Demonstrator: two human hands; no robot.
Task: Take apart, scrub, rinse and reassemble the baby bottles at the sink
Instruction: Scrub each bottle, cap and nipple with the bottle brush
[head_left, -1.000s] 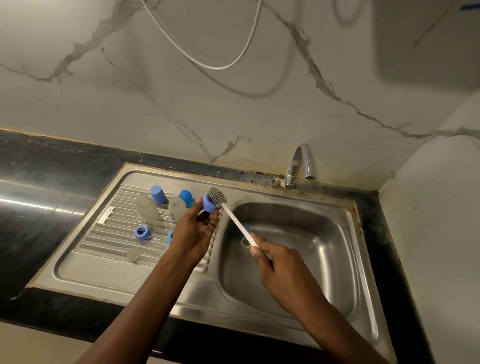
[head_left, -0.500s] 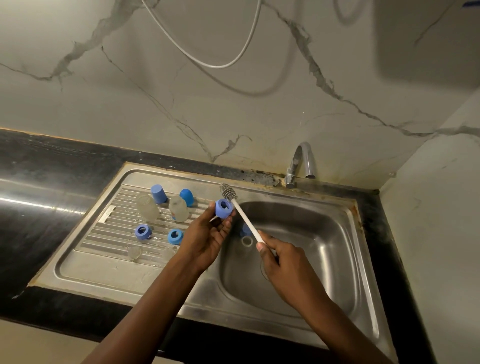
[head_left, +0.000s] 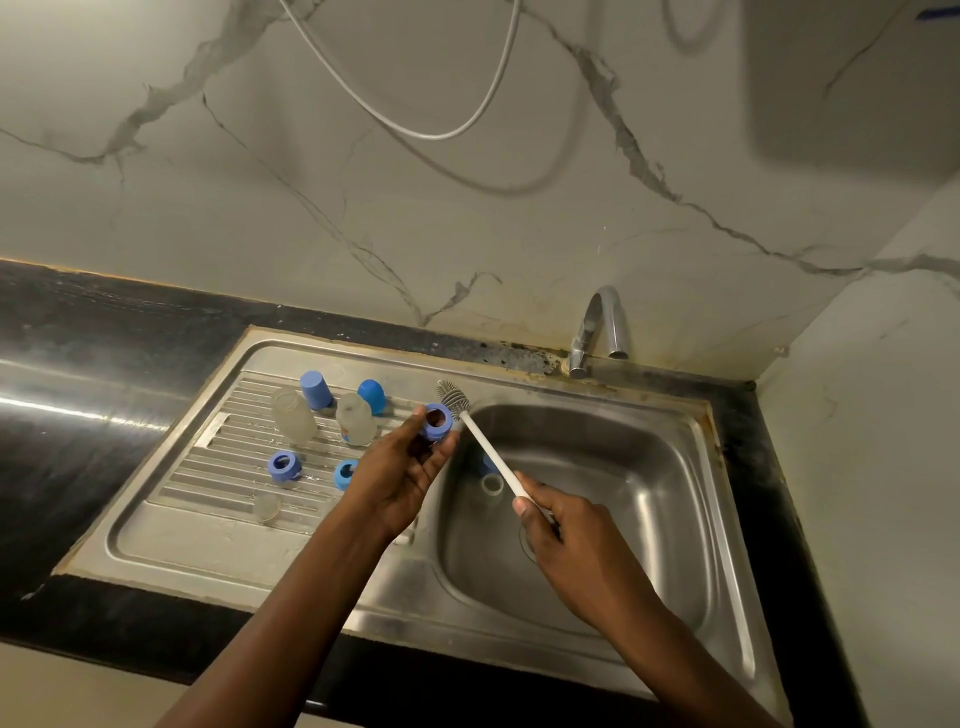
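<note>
My left hand (head_left: 400, 467) pinches a blue bottle collar ring (head_left: 436, 421) at its fingertips over the edge between drainboard and basin. My right hand (head_left: 566, 540) grips the white handle of a bottle brush (head_left: 488, 452); its grey bristle head lies just behind and right of the ring. On the drainboard stand two clear bottles (head_left: 293, 415) (head_left: 356, 418), two blue caps (head_left: 316, 389) (head_left: 372, 396), two more blue rings (head_left: 283, 465) (head_left: 345, 474) and a clear teat (head_left: 266, 506). In the basin lies another bottle (head_left: 491, 480) with a blue end, partly hidden by the brush handle.
The steel sink (head_left: 685, 519) sits in a black counter (head_left: 78, 364), with a chrome tap (head_left: 602, 327) at the back of the basin. A marble wall rises behind and at the right. A white hose (head_left: 415, 130) hangs on the wall above.
My left hand has brought the blue ring away from the drainboard toward the basin, turning its opening toward me. The brush head has come out beside the ring, and my right hand moved slightly right.
</note>
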